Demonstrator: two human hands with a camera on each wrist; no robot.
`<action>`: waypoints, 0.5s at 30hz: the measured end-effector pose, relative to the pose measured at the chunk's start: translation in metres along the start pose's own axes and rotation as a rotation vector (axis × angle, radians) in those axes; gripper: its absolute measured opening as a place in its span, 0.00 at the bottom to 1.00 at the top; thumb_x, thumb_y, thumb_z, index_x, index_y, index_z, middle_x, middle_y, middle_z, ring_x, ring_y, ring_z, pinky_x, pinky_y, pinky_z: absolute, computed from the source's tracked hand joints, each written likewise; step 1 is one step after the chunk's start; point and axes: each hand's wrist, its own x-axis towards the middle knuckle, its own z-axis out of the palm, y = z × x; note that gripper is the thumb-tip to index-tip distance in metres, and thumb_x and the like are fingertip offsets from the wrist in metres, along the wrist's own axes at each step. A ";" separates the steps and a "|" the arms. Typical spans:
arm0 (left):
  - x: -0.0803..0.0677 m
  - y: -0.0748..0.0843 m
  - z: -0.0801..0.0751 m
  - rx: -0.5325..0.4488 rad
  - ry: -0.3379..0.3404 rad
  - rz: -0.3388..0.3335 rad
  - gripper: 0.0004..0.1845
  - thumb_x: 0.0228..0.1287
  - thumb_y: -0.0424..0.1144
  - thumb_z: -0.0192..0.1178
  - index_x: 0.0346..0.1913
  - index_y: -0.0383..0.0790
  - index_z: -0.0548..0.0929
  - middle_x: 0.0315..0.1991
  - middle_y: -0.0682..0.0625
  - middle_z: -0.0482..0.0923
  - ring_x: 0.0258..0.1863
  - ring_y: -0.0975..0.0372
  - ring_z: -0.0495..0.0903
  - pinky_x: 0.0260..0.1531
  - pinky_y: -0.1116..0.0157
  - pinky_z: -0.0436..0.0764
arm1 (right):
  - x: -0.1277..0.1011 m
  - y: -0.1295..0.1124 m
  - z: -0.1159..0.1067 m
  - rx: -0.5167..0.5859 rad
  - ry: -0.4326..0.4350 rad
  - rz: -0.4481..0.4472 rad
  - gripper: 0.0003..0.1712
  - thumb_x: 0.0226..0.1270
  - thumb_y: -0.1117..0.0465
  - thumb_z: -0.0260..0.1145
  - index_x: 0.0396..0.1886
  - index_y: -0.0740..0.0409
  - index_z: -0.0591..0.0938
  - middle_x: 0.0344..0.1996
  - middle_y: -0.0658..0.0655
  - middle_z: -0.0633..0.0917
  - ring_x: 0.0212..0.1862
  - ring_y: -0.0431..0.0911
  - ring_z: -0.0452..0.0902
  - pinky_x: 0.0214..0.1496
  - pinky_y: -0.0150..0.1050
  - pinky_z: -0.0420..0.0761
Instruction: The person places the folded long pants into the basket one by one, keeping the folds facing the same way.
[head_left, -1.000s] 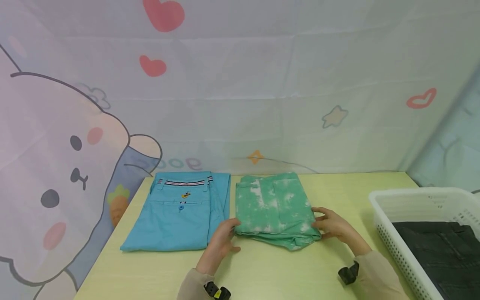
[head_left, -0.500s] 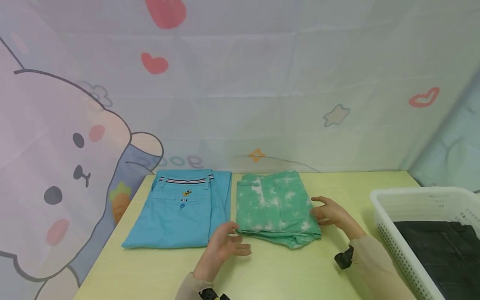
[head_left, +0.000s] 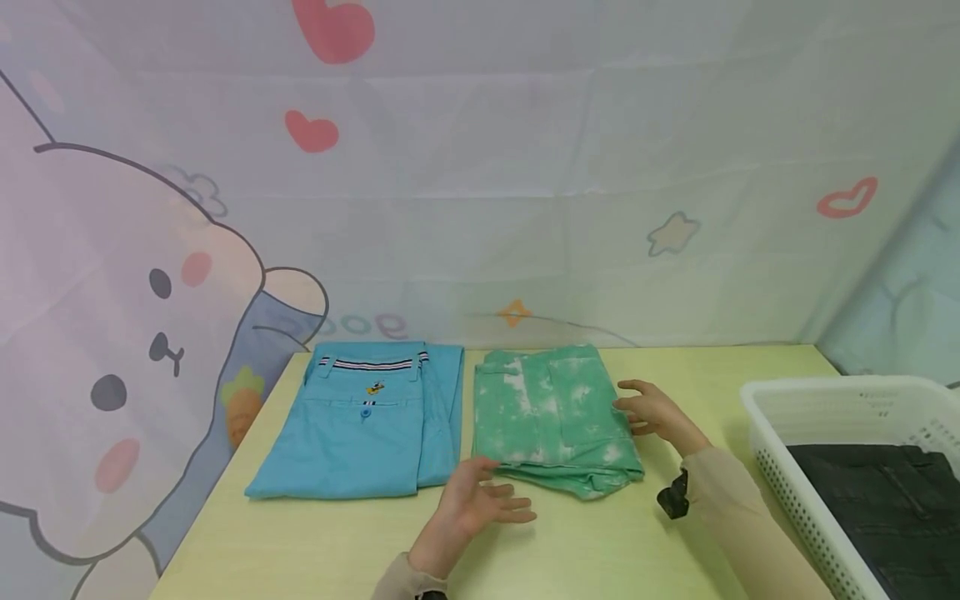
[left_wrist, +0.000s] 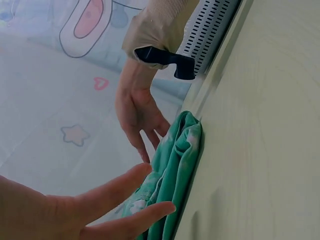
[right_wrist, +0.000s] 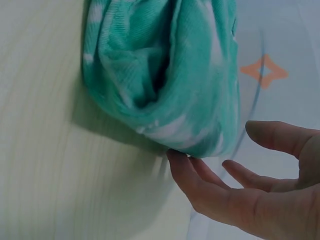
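Folded green pants (head_left: 555, 408) with white blotches lie on the table, their thick folded edge towards me. My left hand (head_left: 472, 507) hovers at their near left corner, fingers spread and holding nothing. At the right side, my right hand (head_left: 662, 417) has its fingertips right at the folded edge. The right wrist view shows fingertips against the underside of the green bundle (right_wrist: 200, 100), with the thumb apart from it. Light blue pants (head_left: 360, 433), also folded, lie just left, with a striped waistband trim and a small button.
A white perforated basket (head_left: 787, 500) stands at the right with folded black pants (head_left: 885, 508) in it. The pale yellow table (head_left: 570, 550) ends at a cartoon-printed cloth backdrop (head_left: 487, 167).
My left hand has let go of the near left corner and moved right and nearer, its fingers spreading. My right hand has slid farther back along the green pants' right edge.
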 end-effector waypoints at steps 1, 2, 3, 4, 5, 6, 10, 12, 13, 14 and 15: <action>0.001 -0.001 0.001 -0.008 -0.007 0.005 0.42 0.63 0.32 0.36 0.60 0.30 0.14 0.63 0.22 0.20 0.60 0.26 0.37 0.59 0.37 0.50 | 0.002 0.001 0.001 -0.003 0.000 0.001 0.35 0.66 0.60 0.50 0.68 0.66 0.48 0.61 0.76 0.58 0.57 0.69 0.63 0.52 0.54 0.73; 0.002 -0.002 0.001 -0.014 -0.014 0.011 0.42 0.63 0.32 0.37 0.60 0.31 0.13 0.62 0.23 0.19 0.60 0.26 0.37 0.59 0.36 0.50 | 0.003 0.001 0.001 -0.005 -0.002 0.001 0.35 0.65 0.61 0.50 0.68 0.66 0.48 0.61 0.76 0.57 0.58 0.70 0.61 0.52 0.55 0.72; 0.002 -0.002 0.002 -0.015 -0.021 0.017 0.43 0.62 0.32 0.37 0.60 0.33 0.12 0.62 0.23 0.18 0.60 0.26 0.36 0.58 0.36 0.50 | 0.004 0.002 0.002 -0.006 0.000 0.002 0.35 0.65 0.62 0.50 0.68 0.65 0.48 0.62 0.76 0.55 0.59 0.70 0.59 0.52 0.56 0.72; 0.003 -0.002 0.002 -0.007 -0.025 0.024 0.43 0.62 0.32 0.36 0.60 0.33 0.12 0.63 0.24 0.17 0.60 0.26 0.36 0.58 0.36 0.50 | 0.005 0.003 0.003 -0.014 0.003 0.003 0.35 0.64 0.63 0.51 0.68 0.65 0.49 0.62 0.76 0.55 0.59 0.71 0.58 0.52 0.57 0.72; 0.004 -0.002 0.002 0.002 -0.028 0.029 0.43 0.62 0.32 0.36 0.60 0.33 0.12 0.63 0.24 0.17 0.61 0.26 0.36 0.58 0.36 0.51 | 0.006 0.004 0.004 -0.021 0.007 0.002 0.36 0.63 0.64 0.51 0.68 0.64 0.49 0.62 0.76 0.55 0.60 0.71 0.57 0.51 0.58 0.72; 0.005 -0.002 0.002 0.014 -0.030 0.034 0.43 0.62 0.32 0.36 0.60 0.33 0.12 0.63 0.24 0.17 0.61 0.26 0.37 0.57 0.35 0.52 | 0.007 0.004 0.005 -0.028 0.007 0.003 0.36 0.62 0.65 0.52 0.68 0.64 0.49 0.62 0.76 0.55 0.60 0.70 0.57 0.50 0.58 0.72; 0.007 -0.001 0.001 0.059 -0.036 0.041 0.42 0.62 0.32 0.36 0.60 0.29 0.13 0.63 0.24 0.19 0.61 0.27 0.38 0.56 0.36 0.55 | 0.007 0.006 0.007 -0.062 0.024 -0.004 0.39 0.58 0.69 0.54 0.68 0.62 0.50 0.60 0.77 0.60 0.55 0.66 0.65 0.44 0.54 0.77; 0.008 0.000 0.000 0.063 -0.041 0.040 0.42 0.62 0.33 0.36 0.60 0.29 0.13 0.63 0.24 0.18 0.61 0.27 0.38 0.56 0.36 0.55 | 0.007 0.007 0.008 -0.067 0.023 -0.012 0.40 0.57 0.70 0.54 0.69 0.62 0.50 0.59 0.78 0.61 0.47 0.60 0.71 0.39 0.48 0.78; 0.009 0.001 0.000 0.065 -0.042 0.038 0.42 0.63 0.33 0.36 0.60 0.29 0.13 0.63 0.24 0.18 0.61 0.27 0.38 0.56 0.36 0.55 | 0.007 0.007 0.008 -0.068 0.027 -0.016 0.40 0.56 0.70 0.54 0.69 0.62 0.50 0.59 0.78 0.62 0.43 0.56 0.73 0.36 0.45 0.78; 0.009 0.001 0.000 0.064 -0.043 0.035 0.42 0.63 0.33 0.36 0.60 0.29 0.13 0.63 0.24 0.18 0.61 0.27 0.37 0.56 0.36 0.54 | 0.007 0.007 0.009 -0.065 0.028 -0.019 0.40 0.56 0.70 0.54 0.69 0.61 0.50 0.59 0.78 0.61 0.39 0.53 0.72 0.34 0.42 0.77; 0.010 0.002 -0.001 0.063 -0.043 0.030 0.42 0.63 0.33 0.36 0.60 0.30 0.13 0.63 0.25 0.18 0.61 0.27 0.36 0.57 0.36 0.54 | 0.007 0.008 0.009 -0.064 0.030 -0.020 0.41 0.55 0.71 0.54 0.69 0.61 0.50 0.59 0.78 0.62 0.36 0.50 0.71 0.32 0.41 0.75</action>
